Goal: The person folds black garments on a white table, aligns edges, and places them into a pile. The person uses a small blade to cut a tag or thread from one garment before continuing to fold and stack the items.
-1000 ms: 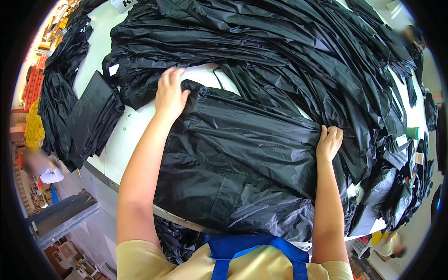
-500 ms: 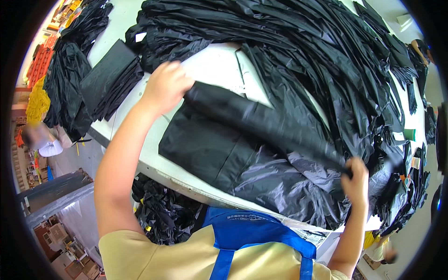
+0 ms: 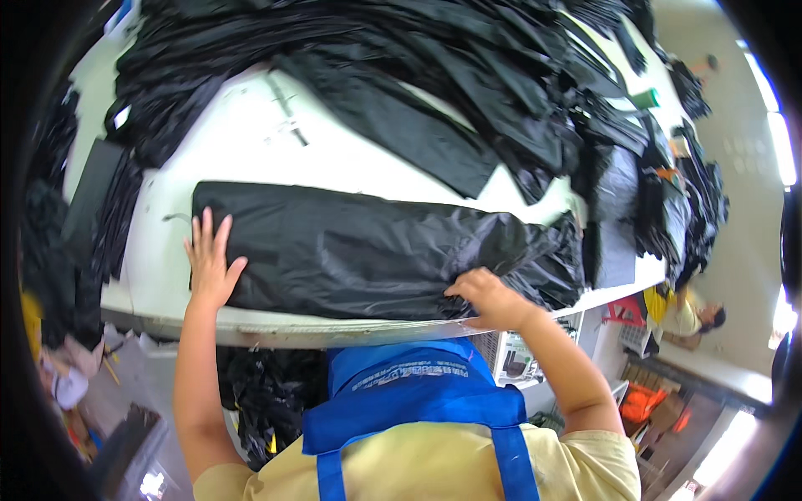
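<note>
A long piece of glossy black cloth [image 3: 351, 250], folded and shaped like a trouser leg, lies along the near edge of the white table [image 3: 209, 134]. Its left end is flat and smooth, while the right end is crumpled. My left hand [image 3: 215, 260] rests on the left end with fingers spread. At the near edge, right of the middle, my right hand [image 3: 491, 299] has its fingers curled into the black cloth, which bunches under them. The fingertips there are partly hidden.
A big heap of black garments [image 3: 376, 50] spans the far side of the table. Folded black pieces [image 3: 104, 192] hang at the left, and more stacks [image 3: 614, 217] lie at the right beside a green cylinder [image 3: 645, 98]. Another person [image 3: 689, 317] is at the far right.
The upper edge of the black cloth, held up and stretched between both hands, has come down onto the table. My left hand has opened onto it; my right hand has moved to its near edge.
</note>
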Demonstrator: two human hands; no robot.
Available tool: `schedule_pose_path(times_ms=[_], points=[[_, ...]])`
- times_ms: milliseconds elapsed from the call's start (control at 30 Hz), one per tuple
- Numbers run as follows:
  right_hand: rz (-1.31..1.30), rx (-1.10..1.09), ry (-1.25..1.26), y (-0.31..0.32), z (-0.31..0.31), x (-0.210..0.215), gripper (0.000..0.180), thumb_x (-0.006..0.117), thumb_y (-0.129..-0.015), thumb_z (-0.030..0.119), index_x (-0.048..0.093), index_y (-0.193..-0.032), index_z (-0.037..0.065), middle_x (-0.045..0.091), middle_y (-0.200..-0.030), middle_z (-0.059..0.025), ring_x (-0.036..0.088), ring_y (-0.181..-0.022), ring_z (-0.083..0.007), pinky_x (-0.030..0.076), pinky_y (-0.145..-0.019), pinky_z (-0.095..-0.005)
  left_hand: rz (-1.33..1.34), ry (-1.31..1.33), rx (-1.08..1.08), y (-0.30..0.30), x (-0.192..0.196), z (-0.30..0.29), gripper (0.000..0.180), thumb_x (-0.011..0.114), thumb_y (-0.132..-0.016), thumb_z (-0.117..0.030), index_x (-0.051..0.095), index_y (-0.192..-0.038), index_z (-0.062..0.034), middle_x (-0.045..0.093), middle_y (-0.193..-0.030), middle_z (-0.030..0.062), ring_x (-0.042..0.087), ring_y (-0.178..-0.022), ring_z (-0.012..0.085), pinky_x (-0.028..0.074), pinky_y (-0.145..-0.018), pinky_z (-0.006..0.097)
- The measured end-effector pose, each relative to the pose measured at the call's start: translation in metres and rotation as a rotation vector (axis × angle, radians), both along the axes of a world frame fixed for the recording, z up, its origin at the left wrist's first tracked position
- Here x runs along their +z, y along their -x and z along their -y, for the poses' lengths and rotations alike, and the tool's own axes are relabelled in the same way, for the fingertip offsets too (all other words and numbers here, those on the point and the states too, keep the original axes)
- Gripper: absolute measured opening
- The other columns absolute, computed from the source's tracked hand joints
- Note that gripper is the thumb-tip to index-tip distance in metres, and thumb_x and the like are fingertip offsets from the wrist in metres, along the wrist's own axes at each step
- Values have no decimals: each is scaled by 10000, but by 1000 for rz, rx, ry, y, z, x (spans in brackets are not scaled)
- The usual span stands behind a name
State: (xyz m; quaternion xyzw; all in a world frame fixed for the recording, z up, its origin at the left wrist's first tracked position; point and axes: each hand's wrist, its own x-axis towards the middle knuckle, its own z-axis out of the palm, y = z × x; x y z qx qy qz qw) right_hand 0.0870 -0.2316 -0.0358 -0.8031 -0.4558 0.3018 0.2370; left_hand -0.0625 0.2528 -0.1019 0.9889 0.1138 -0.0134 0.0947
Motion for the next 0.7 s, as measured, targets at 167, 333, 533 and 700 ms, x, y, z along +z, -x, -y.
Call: schedule_pose_path(times_ms=[167, 333, 533, 700], points=[[457, -461, 227, -96, 101, 16, 422, 581, -583, -50, 568, -987, 71, 578, -1015, -127, 535, -1029, -357, 409, -909, -426, 111, -11, -57, 2, -27, -3, 753, 453, -886, -586, 257, -1483, -170, 151, -1565, 143, 141, -1422, 411, 90, -1112, 616], [622, -690, 97, -120, 128, -39, 251, 500, -610, -134, 518, -791, 39, 513, -886, -145, 522, -911, -373, 435, -783, -397, 135, 30, -31, 7, -33, 3, 785, 514, -857, -565, 264, -1476, -153, 169, -1559, 151, 165, -1414, 415, 119, -1102, 621], [560, -546, 353, -101, 33, 22, 698, 704, -615, 49, 487, -1278, 55, 286, -1472, -239, 227, -1381, -444, 220, -1110, -540, 124, -31, 51, 14, -30, 18, 781, 581, -829, -532, 284, -1462, -186, 184, -1552, 154, 179, -1405, 419, 132, -1098, 620], [387, -282, 144, 33, -102, -26, 693, 744, -716, 413, 491, -1347, 277, 229, -1527, -166, 143, -1400, -468, 121, -1066, -685, 121, -16, 34, 5, -30, 21, 794, 591, -820, -554, 263, -1466, -229, 159, -1553, 167, 166, -1398, 442, 133, -1093, 631]])
